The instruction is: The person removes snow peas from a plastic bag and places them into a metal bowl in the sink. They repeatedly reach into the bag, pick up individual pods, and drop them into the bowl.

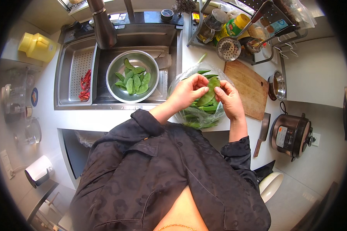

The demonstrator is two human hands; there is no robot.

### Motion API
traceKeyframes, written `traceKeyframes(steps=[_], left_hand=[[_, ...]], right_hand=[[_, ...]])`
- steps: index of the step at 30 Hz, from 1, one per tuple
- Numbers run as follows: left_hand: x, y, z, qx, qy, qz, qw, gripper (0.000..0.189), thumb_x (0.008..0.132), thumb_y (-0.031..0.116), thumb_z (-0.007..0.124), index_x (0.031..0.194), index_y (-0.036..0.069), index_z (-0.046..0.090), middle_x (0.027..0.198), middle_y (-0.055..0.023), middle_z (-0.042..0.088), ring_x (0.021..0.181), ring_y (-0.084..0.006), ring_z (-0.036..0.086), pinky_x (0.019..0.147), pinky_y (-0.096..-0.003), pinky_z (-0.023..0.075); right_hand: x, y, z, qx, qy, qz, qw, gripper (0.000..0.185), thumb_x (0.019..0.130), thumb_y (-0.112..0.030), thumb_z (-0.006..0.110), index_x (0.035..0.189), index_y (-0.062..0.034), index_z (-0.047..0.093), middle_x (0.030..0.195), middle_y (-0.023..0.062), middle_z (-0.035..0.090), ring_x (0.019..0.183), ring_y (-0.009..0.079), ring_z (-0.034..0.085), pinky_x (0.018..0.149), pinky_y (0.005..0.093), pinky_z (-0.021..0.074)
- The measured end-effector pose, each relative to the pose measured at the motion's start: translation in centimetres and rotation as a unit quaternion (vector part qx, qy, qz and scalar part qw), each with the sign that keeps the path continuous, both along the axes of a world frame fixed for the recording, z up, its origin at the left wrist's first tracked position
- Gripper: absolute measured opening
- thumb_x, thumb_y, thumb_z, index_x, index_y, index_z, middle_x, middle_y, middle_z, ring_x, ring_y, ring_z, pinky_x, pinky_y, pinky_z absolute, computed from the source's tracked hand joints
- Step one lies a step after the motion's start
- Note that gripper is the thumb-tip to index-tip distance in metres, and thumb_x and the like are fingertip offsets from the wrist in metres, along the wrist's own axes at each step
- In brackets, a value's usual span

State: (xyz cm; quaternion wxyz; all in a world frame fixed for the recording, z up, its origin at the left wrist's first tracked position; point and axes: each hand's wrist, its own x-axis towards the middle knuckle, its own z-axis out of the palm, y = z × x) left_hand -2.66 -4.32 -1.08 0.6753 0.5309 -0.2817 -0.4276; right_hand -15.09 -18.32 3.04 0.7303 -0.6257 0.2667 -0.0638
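A flat green bean pod (pixel 208 91) is held between my two hands, above an opened clear plastic bag (pixel 190 117). My left hand (pixel 192 89) pinches its left edge between thumb and fingers. At the pod's right side, my right hand (pixel 230 99) grips it near the upper end with thumb and fingertips. More green pods (pixel 209 108) fill the bag beneath, partly covered by my hands. To the left, a round stainless steel bowl (pixel 111 86) stands in the sink with several flat green pods (pixel 136 83) inside.
A perforated steel basket (pixel 75 57) with red dried chillies (pixel 85 85) hangs at the sink's left beside the faucet (pixel 105 31). Right of the bag lie a wooden cutting board (pixel 245 86) and a cleaver (pixel 264 128), near a pressure cooker (pixel 290 135). A condiment rack (pixel 193 37) stands behind.
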Motion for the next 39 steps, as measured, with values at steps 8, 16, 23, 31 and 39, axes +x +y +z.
traceKeyframes(steps=[8,16,23,31,39], left_hand=[[-1.0,0.4,0.4,-0.073,0.352,-0.105,0.927,0.042,0.095,0.029,0.05,0.13,0.005,0.046,0.121,-0.0052,0.053,0.112,-0.0155,0.049,0.096,-0.0333,0.0414],[-1.0,-0.5,-3.2,-0.196,0.549,-0.076,0.809,0.041,0.094,0.03,0.044,0.126,0.006,0.049,0.127,-0.0108,0.052,0.12,-0.025,0.049,0.102,-0.0393,0.0364],[-0.6,0.6,-3.4,-0.18,0.606,-0.082,0.77,0.031,0.088,0.028,0.041,0.094,0.003,0.058,0.108,-0.0121,0.059,0.09,-0.0238,0.057,0.09,-0.038,0.0436],[-0.1,1.9,-2.5,-0.28,0.616,-0.104,0.729,0.026,0.084,0.028,0.036,0.07,0.007,0.044,0.084,-0.0106,0.052,0.084,-0.0246,0.053,0.087,-0.0401,0.0439],[-0.3,1.1,-1.4,-0.263,0.58,-0.026,0.77,0.019,0.081,0.021,0.042,0.081,0.004,0.052,0.098,-0.0117,0.057,0.101,-0.0274,0.052,0.097,-0.0421,0.0391]], right_hand=[[1.2,2.6,1.1,-0.256,0.01,-0.001,0.967,0.024,0.088,-0.011,0.061,0.11,-0.0014,0.055,0.089,0.0014,0.059,0.074,0.009,0.053,0.063,0.0238,0.0461],[1.2,6.5,2.2,-0.561,0.049,0.056,0.825,0.041,0.089,-0.003,0.054,0.128,-0.0019,0.044,0.109,0.021,0.058,0.09,0.0258,0.064,0.075,0.0353,0.0527],[1.8,7.2,5.4,-0.521,0.002,0.048,0.852,0.024,0.087,0.002,0.055,0.111,-0.0009,0.058,0.097,0.0148,0.064,0.082,0.0224,0.065,0.072,0.0312,0.0528],[2.9,7.8,5.9,-0.403,-0.033,0.059,0.913,0.008,0.086,-0.004,0.062,0.092,-0.0001,0.059,0.079,0.006,0.061,0.069,0.0116,0.06,0.062,0.0253,0.0488],[2.5,9.2,2.0,-0.536,0.023,0.05,0.842,0.018,0.079,-0.009,0.068,0.086,-0.0026,0.053,0.075,0.009,0.056,0.061,0.022,0.057,0.057,0.0321,0.0471]])
